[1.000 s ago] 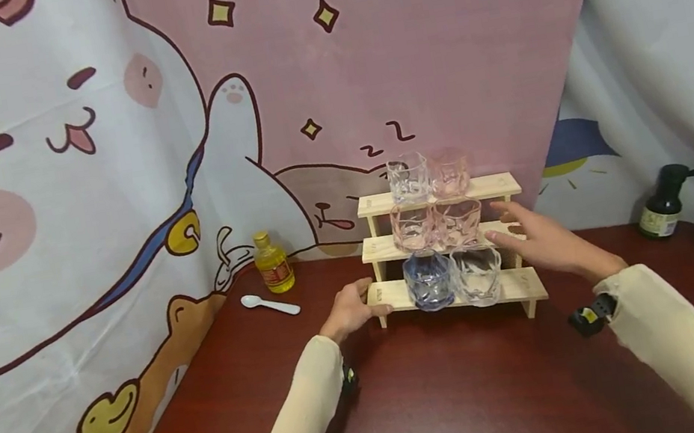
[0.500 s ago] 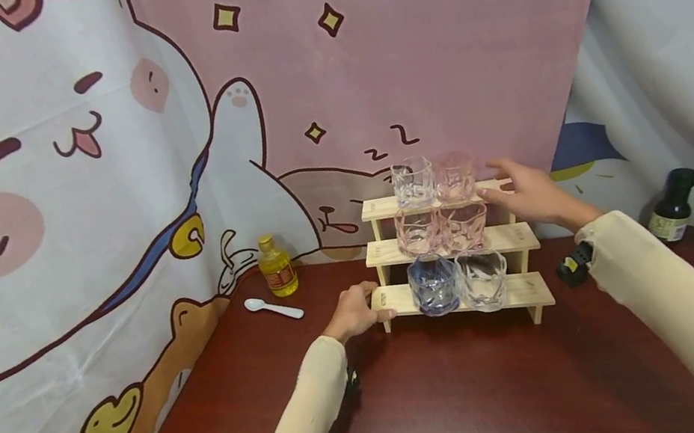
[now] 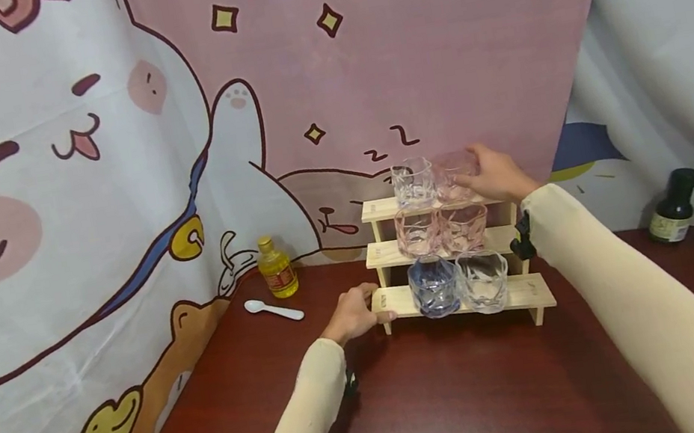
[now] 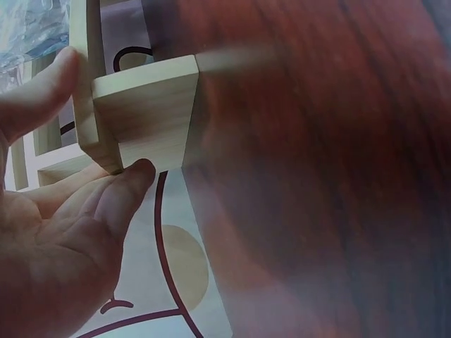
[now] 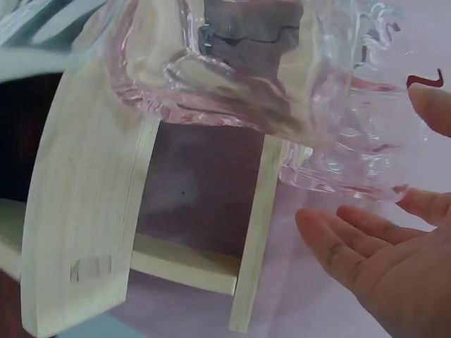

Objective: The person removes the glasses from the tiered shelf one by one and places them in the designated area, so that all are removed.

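Note:
A three-step wooden rack (image 3: 525, 290) holds two glasses on each step. My left hand (image 3: 352, 312) grips the left end of its lowest step; in the left wrist view the thumb is at one edge of the board (image 4: 144, 105) and the fingers are at the other. At the top step, my right hand (image 3: 495, 172) reaches around the right side of a pink glass (image 3: 450, 181). In the right wrist view, its fingers and thumb are spread beside that glass (image 5: 345, 165), with a gap showing. A clear glass (image 3: 413, 183) stands to its left.
Pink glasses (image 3: 417, 232) fill the middle step; a blue glass (image 3: 434, 286) and a clear glass (image 3: 483, 281) stand on the lowest. A yellow bottle (image 3: 277, 269) and white spoon (image 3: 275, 310) are at the left, a dark bottle (image 3: 674, 206) at the right. A printed cloth (image 3: 462, 39) hangs behind.
My right hand has moved up and leftward, from beside the middle step to the pink glass on the top step. The left hand has stayed on the rack's lowest step.

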A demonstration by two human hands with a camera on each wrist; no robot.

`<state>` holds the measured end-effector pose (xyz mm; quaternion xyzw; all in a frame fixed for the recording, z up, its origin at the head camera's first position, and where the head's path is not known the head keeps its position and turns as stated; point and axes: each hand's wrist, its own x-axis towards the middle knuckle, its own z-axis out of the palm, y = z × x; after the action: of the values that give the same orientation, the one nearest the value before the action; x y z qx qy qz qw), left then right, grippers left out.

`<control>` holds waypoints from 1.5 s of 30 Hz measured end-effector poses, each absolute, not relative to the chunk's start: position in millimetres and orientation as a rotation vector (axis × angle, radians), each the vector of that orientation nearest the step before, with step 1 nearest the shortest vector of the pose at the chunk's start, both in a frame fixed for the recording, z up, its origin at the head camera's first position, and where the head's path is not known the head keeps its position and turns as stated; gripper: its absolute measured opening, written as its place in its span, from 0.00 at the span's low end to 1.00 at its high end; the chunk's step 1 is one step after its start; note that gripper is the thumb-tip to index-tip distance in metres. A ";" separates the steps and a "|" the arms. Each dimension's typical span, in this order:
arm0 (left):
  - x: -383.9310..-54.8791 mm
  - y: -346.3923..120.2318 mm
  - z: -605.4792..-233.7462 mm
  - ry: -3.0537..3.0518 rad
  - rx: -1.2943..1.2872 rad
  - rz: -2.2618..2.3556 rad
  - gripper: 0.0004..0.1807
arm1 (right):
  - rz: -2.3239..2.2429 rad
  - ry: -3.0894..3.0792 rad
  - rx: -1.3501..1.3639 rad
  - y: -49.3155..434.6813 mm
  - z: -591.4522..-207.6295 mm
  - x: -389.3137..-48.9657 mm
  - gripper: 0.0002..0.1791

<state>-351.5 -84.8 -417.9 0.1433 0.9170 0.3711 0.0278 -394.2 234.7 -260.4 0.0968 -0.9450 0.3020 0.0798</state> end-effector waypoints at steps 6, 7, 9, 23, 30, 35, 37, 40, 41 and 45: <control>-349.9 -84.5 -421.3 2.821 0.434 1.142 0.39 | 0.927 -2.835 0.242 229.1 -267.9 -403.4 0.48; -349.8 -84.7 -421.8 2.822 0.430 1.141 0.39 | 0.937 -2.827 0.237 227.9 -269.3 -404.9 0.48; -350.5 -85.0 -421.9 2.826 0.439 1.142 0.38 | 0.968 -2.796 0.223 225.1 -271.2 -407.6 0.48; -354.0 -88.4 -418.1 2.826 0.474 1.148 0.40 | 1.057 -2.717 0.143 214.2 -268.4 -413.3 0.50; -352.9 -87.2 -417.7 2.817 0.471 1.156 0.40 | 1.035 -2.701 0.114 222.0 -261.5 -407.3 0.50; -352.6 -86.9 -418.1 2.812 0.495 1.169 0.40 | 1.059 -2.673 0.107 235.7 -252.4 -398.6 0.50; -352.6 -87.2 -418.4 2.818 0.498 1.165 0.40 | 1.066 -2.674 0.116 242.0 -249.3 -394.9 0.51; -351.9 -87.5 -418.7 2.817 0.489 1.172 0.39 | 1.054 -2.695 0.136 252.9 -246.4 -387.1 0.53; -351.9 -87.5 -419.0 2.819 0.488 1.172 0.39 | 1.048 -2.699 0.137 256.6 -246.3 -384.6 0.53; -351.3 -87.3 -418.7 2.816 0.486 1.179 0.39 | 1.010 -2.706 0.122 274.0 -247.9 -373.8 0.53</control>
<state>-351.3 -87.3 -418.7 0.1571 0.9107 0.3813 0.0250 -373.8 274.0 -247.9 0.0418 -0.9287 0.3466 0.1251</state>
